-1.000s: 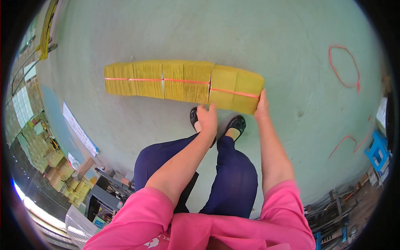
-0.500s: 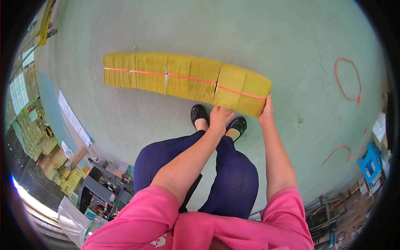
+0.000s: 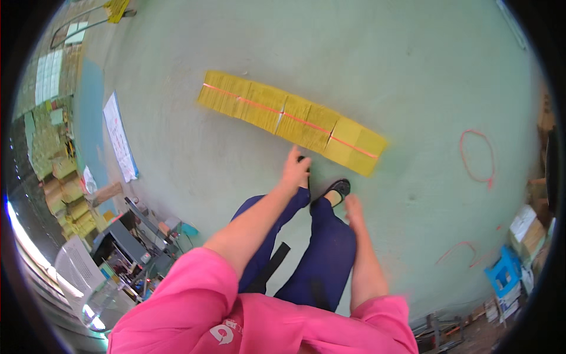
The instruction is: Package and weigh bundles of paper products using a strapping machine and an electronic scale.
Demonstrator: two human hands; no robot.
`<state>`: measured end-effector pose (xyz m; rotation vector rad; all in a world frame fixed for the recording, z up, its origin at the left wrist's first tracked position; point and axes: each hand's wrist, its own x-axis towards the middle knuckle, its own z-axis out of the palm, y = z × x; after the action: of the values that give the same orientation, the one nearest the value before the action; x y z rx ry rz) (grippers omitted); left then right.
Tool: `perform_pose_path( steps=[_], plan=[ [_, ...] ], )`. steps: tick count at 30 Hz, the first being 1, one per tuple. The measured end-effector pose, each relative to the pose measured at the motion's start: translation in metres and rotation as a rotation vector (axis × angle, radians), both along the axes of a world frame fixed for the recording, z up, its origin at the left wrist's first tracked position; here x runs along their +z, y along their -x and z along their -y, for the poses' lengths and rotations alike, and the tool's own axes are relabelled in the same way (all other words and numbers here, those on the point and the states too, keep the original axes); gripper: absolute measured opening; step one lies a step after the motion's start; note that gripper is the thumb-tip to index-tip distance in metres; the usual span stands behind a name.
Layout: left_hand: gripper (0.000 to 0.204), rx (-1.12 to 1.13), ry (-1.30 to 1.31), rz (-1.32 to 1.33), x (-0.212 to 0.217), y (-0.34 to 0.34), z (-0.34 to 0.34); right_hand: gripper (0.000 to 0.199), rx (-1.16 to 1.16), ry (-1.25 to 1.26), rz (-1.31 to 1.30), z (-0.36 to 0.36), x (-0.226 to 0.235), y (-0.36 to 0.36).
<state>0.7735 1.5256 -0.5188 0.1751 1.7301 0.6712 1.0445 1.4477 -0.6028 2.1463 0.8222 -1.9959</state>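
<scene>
A long row of yellow paper-like stacks (image 3: pixel 306 125), bound lengthwise by a red string (image 3: pixel 254 104), lies slantwise on the floor ahead of my feet. Thin, tightly packed edges show along most of it, while the right end has smooth faces. My left hand (image 3: pixel 293 170) is just short of the row's near side, over my left shoe, its fingers apart and nothing in them. Below the row's right end, near my right knee, my right hand (image 3: pixel 354 209) hangs away from the stacks. Motion smears its fingers.
Red string loops (image 3: pixel 477 158) lie on the green-grey floor at right. Beyond them stands a blue plastic stool (image 3: pixel 504 272) beside boxes. Dark equipment (image 3: pixel 122 241) crowds the lower left, near a white sheet (image 3: pixel 119 137) and piled yellow bundles (image 3: pixel 79 218).
Both hands have come off the yellow row and drawn back toward me, the right one farther. The view has shifted and turned, so the row now slants more.
</scene>
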Motion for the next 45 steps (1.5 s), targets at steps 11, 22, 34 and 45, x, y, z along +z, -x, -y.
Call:
perform_pose_path(
  steps=[11,22,34,45],
  plan=[
    [0.06,0.103,0.287,-0.136,0.236,0.082,0.292,0.066,0.209,-0.004,-0.148,0.093,0.311,0.006],
    [0.036,0.883,0.422,0.024,0.339,-0.1,0.614,0.073,1.619,-0.221,-0.11,0.116,0.37,0.025],
    [0.034,1.515,0.297,-0.083,0.326,-0.224,0.888,0.051,2.986,-0.443,-0.16,0.281,0.162,0.223],
    [0.034,2.072,-0.131,-0.285,0.41,-0.087,1.154,0.035,2.344,-0.044,-0.618,0.819,0.365,0.415]
  ],
)
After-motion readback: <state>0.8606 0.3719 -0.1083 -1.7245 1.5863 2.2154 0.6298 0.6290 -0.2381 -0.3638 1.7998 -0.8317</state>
